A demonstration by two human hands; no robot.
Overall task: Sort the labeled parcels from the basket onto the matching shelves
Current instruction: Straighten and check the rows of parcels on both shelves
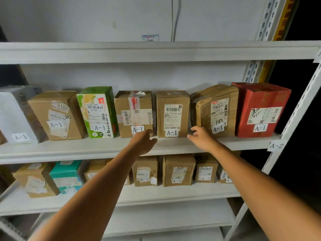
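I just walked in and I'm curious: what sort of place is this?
Probably a parcel storeroom or pickup depot: metal shelves carry rows of boxes with shipping labels, marked A-1 or A-2, and a tag on the frame reads A-2.

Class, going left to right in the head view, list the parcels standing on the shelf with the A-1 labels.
white parcel → brown box marked 0180 → green carton → brown box with red tape → plain brown box → crumpled brown box → red box
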